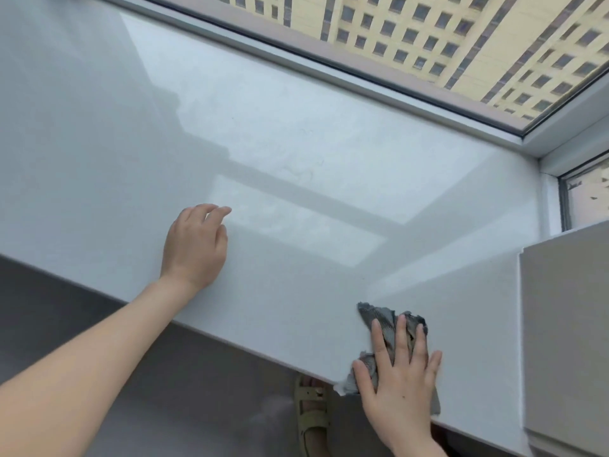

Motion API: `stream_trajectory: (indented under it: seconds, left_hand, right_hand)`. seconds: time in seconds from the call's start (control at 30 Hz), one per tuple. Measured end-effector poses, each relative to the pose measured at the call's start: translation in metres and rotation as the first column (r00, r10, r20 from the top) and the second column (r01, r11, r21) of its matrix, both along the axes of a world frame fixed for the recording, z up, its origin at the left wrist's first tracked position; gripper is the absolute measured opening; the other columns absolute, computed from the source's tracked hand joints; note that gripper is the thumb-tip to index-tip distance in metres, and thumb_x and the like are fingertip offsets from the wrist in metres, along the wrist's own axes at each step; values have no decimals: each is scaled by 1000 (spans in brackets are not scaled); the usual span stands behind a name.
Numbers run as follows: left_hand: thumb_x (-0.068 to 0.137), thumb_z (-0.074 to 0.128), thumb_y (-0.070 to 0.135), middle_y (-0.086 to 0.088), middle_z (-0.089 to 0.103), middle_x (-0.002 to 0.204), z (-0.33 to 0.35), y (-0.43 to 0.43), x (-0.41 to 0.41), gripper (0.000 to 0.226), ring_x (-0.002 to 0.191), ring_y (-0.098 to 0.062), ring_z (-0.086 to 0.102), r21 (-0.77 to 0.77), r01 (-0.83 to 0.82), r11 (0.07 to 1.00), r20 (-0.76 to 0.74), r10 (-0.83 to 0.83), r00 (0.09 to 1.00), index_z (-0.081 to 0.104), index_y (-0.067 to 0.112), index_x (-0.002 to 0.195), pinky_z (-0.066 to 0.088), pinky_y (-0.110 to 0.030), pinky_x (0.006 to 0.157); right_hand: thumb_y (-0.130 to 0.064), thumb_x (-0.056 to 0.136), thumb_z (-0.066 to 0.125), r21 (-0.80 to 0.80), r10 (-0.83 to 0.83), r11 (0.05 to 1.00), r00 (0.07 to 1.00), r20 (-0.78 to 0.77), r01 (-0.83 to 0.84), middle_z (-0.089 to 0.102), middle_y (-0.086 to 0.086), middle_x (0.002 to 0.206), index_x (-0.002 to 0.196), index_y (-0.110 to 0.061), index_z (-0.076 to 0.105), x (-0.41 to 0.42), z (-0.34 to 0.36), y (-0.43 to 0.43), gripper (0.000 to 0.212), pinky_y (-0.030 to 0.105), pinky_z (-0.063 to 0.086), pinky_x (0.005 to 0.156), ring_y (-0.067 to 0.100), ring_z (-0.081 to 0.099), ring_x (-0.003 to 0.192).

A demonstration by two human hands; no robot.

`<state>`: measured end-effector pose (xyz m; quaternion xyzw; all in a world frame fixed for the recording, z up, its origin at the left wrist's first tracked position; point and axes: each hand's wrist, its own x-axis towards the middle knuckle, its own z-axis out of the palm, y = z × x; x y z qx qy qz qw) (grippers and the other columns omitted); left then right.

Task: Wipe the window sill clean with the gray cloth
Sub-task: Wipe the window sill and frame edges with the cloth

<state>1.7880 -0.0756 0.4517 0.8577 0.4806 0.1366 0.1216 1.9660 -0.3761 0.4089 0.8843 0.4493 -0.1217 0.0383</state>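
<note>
Your right hand point(400, 374), fingers flat, presses the gray cloth point(379, 319) at the window sill point(296, 133) near edge; far smudges remain.

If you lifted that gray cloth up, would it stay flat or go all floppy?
Probably floppy: the gray cloth lies bunched and wrinkled under the right hand. It likely slides easily, since the window sill looks smooth and glossy. It looks thin, so probably light.

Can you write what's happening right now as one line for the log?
right hand: flat on gray cloth | cloth: bunched at near edge of window sill | left hand: loose, resting on sill
</note>
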Motion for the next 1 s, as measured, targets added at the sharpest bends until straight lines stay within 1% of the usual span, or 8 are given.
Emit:
stream_trajectory:
  seconds: [0.1,0.17,0.23,0.3,0.7,0.8,0.9,1.0]
  left_hand:
    - [82,40,12,-19,63,110,3,-5,-21,37,100,-40,54,11,4,1000,-7,-4,1000,60,4,111,45,-48,87]
    - [81,40,12,-19,63,110,3,-6,-35,37,99,-40,55,20,-2,1000,-20,2,1000,60,4,111,45,-48,85]
    - [82,42,11,-19,63,111,1,-7,-38,35,100,-40,54,8,-26,1000,-25,26,999,60,4,112,45,-49,86]
    - [84,44,7,-20,62,113,-2,-7,-39,33,104,-40,53,-10,-53,999,-11,53,999,59,4,113,44,-49,89]
    - [87,49,3,-19,61,113,-2,19,-65,28,105,-39,51,29,-126,992,84,123,989,59,5,112,42,-48,88]
    - [87,48,3,-17,60,114,-4,28,-61,28,107,-38,50,12,-180,984,114,178,978,59,7,113,41,-47,89]
    - [88,47,4,-17,60,115,-2,30,-60,28,108,-38,50,10,-198,980,129,196,972,59,7,113,41,-46,89]
    - [88,47,4,-19,60,114,7,28,-63,28,108,-38,49,14,-220,975,139,216,966,59,6,113,38,-44,92]
  right_hand:
    - [-61,93,14,37,241,969,969,51,-242,17,-3,158,144,-40,25,64,-1,-25,57,56,14,110,28,20,143]
    - [-60,88,16,59,-91,994,994,62,87,22,0,157,144,-36,31,102,3,-24,62,61,17,109,25,18,143]
    - [-58,83,13,114,-480,875,875,68,471,21,10,156,146,-28,31,112,3,5,71,63,13,110,31,13,144]
    - [-56,82,13,110,-608,792,792,48,601,18,19,155,147,-18,27,97,3,53,77,63,8,110,41,8,142]
    - [-40,98,19,100,-214,972,977,1,213,1,9,160,151,-21,9,95,1,282,57,54,-4,116,34,-4,145]
    - [-38,99,21,138,31,990,999,-17,-28,3,3,160,150,-25,13,72,4,319,54,50,-5,117,30,-4,146]
    - [-39,99,25,166,388,910,922,-9,-381,9,-2,160,148,-29,20,8,8,335,50,48,-2,117,27,1,146]
    - [-39,99,28,214,668,731,744,-32,-648,17,-2,158,146,-28,28,-59,9,306,49,50,1,117,28,7,146]
